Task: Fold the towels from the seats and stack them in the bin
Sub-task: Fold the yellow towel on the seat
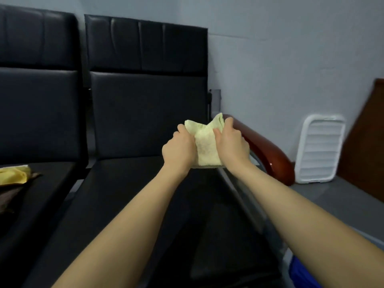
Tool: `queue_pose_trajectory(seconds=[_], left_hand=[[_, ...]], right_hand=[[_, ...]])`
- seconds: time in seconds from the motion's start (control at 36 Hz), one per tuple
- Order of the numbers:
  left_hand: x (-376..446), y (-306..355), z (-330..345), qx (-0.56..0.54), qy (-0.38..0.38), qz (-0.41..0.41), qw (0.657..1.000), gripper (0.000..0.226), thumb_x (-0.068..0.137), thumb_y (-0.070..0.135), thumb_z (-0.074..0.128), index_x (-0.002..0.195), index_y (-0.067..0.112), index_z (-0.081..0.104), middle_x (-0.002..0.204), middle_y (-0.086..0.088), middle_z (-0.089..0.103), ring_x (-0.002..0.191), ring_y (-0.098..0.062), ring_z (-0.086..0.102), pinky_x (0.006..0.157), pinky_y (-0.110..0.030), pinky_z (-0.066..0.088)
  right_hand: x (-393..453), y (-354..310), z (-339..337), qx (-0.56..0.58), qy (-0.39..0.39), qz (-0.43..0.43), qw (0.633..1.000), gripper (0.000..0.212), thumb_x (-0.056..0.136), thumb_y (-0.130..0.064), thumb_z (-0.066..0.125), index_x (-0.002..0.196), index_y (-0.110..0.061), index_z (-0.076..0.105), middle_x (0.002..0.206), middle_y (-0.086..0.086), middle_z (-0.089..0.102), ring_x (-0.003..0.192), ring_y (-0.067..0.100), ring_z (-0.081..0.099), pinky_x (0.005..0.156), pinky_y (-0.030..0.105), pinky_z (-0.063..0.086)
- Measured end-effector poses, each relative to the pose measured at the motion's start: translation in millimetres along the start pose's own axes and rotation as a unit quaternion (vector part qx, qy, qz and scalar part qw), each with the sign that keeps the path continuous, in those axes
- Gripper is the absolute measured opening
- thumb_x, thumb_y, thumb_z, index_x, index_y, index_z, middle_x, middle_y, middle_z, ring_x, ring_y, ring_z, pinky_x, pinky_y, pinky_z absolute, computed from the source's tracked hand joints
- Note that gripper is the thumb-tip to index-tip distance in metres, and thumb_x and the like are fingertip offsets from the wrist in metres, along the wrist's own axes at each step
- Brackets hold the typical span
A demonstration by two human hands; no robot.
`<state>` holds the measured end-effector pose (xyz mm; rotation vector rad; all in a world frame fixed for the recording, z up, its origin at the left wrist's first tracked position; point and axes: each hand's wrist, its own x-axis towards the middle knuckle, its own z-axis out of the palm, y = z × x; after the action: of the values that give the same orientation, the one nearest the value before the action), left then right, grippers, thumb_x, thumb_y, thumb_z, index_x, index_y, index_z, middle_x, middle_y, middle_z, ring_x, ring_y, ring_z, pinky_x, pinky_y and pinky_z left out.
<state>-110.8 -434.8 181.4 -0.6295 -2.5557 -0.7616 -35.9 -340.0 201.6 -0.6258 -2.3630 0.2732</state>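
A pale yellow-green towel is held up over the right black seat, near the seat's right edge. My left hand grips its left edge and my right hand grips its right edge, with the towel bunched between them. A brighter yellow towel lies on the left seat on top of a brown towel. No bin is clearly in view.
A reddish-brown wooden armrest curves along the right seat's side, just behind my right hand. A white slatted plastic tray leans against the wall on the grey floor. A brown board stands at far right. Something blue shows at bottom right.
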Motion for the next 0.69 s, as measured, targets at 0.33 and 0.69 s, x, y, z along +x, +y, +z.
queue_pose_trajectory(seconds=[0.33,0.69], left_hand=[[-17,203,18,-0.027,-0.066,0.229,0.971,0.017,0.097,0.013,0.038,0.112,0.006,0.040,0.109,-0.011,0.057,0.095,-0.034,0.060,0.065,-0.036,0.036],[-144,321,179,-0.104,-0.331,0.209,0.914,0.025,0.096,0.012,0.036,0.120,0.005,0.035,0.119,-0.017,0.056,0.105,-0.034,0.057,0.073,-0.038,0.040]], right_hand=[[-4,162,-116,-0.059,0.096,0.142,0.983,0.035,0.102,-0.036,0.035,0.118,-0.005,0.037,0.103,0.016,0.064,0.092,0.038,0.060,0.064,0.037,0.038],[-107,359,-119,-0.069,0.043,0.333,0.939,0.034,0.102,-0.035,0.036,0.119,-0.006,0.038,0.112,0.019,0.061,0.100,0.038,0.058,0.072,0.040,0.039]])
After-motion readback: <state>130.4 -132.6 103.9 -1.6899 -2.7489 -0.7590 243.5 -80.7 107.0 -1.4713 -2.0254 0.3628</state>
